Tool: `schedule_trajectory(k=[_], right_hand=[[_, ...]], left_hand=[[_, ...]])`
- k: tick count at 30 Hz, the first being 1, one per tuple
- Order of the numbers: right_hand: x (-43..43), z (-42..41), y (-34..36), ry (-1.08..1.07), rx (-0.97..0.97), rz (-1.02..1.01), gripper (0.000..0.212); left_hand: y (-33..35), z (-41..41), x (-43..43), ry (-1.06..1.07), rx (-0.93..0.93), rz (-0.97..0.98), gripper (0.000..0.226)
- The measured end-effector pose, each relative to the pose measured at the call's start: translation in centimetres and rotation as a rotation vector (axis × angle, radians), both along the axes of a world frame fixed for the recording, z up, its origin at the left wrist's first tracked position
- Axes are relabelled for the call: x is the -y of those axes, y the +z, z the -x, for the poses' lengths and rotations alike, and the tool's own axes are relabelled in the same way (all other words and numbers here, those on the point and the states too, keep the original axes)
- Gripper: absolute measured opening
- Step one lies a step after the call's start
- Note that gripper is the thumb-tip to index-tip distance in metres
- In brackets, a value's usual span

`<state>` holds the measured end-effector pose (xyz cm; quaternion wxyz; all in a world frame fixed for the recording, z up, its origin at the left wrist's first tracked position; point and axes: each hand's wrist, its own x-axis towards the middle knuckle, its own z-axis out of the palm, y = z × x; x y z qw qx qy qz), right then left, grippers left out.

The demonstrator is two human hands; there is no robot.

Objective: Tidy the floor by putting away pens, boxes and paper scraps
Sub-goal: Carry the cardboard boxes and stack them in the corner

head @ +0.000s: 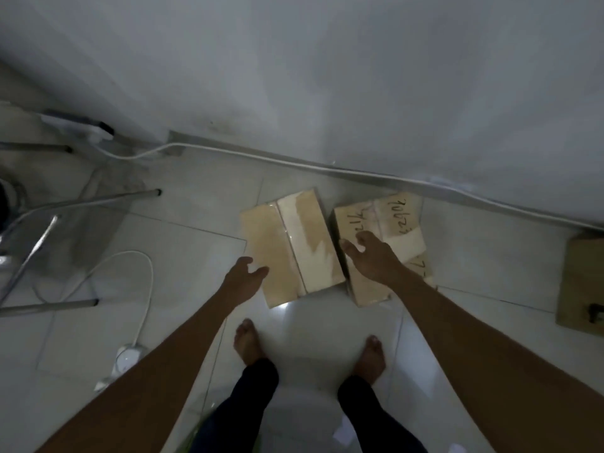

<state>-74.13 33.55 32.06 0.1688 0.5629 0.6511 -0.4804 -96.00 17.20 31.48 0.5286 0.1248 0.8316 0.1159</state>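
Note:
Two taped cardboard boxes lie side by side on the white tile floor by the wall. The left box [291,243] is plain; the right box [389,223] carries handwritten numbers. My left hand [243,277] hovers open at the left box's near left edge, fingers apart, holding nothing. Over the gap between the boxes, my right hand [369,256] is spread open, covering part of the right box. Whether either hand touches a box I cannot tell. No pens or paper scraps are visible.
A third cardboard box [581,282] sits at the right edge. A white cable [294,163] runs along the wall base. At left stand a clear chair with metal legs [65,230], a looping cord and a power strip [125,354]. My bare feet [248,341] stand behind the boxes.

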Motion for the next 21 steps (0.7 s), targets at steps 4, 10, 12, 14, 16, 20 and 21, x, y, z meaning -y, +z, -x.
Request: schedule_trajectory(k=[4, 10, 12, 14, 16, 20, 21], right_hand=[[-0.8, 1.2, -6.8, -0.08, -0.013, 0.014, 0.078], [-1.7, 3.0, -15.2, -0.193, -0.078, 0.058, 0.053], [-2.2, 3.7, -17.2, -0.259, -0.106, 0.06, 0.041], [-2.6, 4.4, -18.9, -0.305, -0.125, 0.073, 0.039], [-2.8, 5.0, -20.5, -0.316, -0.143, 0.087, 0.039], [-3.1, 5.8, -22.8, -0.324, -0.144, 0.116, 0.042], [-3.1, 5.9, -23.4, -0.319, -0.143, 0.125, 0.043]], left_hand=[[-7.2, 0.4, -0.9, 0.117, 0.003, 0.017, 0.067], [-15.2, 1.3, -1.3, 0.248, -0.007, 0.032, 0.08], [-17.3, 1.9, -1.3, 0.268, -0.034, 0.042, 0.081], [-19.3, 2.6, -1.4, 0.302, -0.042, 0.043, 0.082], [-21.0, 3.1, -1.5, 0.322, -0.031, 0.04, 0.083], [-23.5, 3.8, -1.7, 0.324, 0.012, 0.012, 0.076], [-24.0, 3.9, -1.8, 0.331, 0.026, 0.001, 0.072]])
